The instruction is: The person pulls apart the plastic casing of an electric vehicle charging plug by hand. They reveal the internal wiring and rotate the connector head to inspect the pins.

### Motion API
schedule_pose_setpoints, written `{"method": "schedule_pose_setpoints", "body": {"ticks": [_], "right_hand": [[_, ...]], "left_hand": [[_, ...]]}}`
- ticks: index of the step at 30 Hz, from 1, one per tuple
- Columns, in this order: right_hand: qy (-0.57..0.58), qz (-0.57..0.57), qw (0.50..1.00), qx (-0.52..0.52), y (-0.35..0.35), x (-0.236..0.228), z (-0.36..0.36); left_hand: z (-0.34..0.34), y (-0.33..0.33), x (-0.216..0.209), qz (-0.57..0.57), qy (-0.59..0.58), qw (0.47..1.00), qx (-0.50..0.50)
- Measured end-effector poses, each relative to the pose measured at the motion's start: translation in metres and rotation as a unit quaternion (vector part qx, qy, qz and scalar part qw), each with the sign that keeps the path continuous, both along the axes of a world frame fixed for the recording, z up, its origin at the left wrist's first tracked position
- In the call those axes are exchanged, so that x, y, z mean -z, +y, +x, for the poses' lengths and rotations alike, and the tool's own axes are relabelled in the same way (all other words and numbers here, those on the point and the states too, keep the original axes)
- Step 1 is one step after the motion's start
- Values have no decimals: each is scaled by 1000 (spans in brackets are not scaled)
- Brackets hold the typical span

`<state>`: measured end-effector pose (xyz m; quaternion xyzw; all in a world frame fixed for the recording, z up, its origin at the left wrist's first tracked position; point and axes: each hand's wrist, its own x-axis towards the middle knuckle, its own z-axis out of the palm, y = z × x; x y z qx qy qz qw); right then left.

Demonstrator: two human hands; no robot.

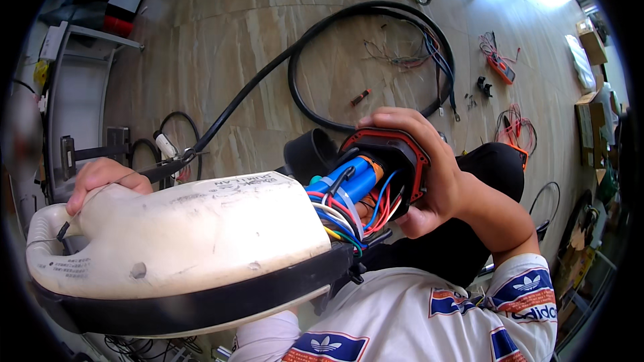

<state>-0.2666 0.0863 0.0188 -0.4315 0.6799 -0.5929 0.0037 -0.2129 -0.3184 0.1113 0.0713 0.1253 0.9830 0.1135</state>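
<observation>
Cream housing (201, 228) lies across the person's front, its wired end toward the right. Left hand (111, 182) is clamped on it beside the handle loop. Right hand (439, 171) is wrapped round an orange-rimmed black end piece (409, 154), fingers above, thumb below. Blue cylinder (357, 173) and coloured wires (335, 218) show between the two parts. Step, judged: handling the opened wired end. Next move probably calls for steady support, wires unstrained.
</observation>
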Motion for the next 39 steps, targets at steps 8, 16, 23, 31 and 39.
{"method": "schedule_pose_setpoints", "body": {"ticks": [8,16,23,31,39], "right_hand": [[-2,3,1000,4,3,2,-5],[-4,7,1000,3,2,3,-2],[-4,-3,1000,6,2,7,-2],[-8,2,1000,15,3,-1,0],[13,21,1000,18,1,3,4]], "left_hand": [[-3,-4,-1,-14,-28,999,13],[-5,-21,0,-5,-30,995,97],[-5,0,3,94,-30,992,73],[-14,29,0,80,35,994,-68],[-9,85,28,183,149,963,-131]]}}
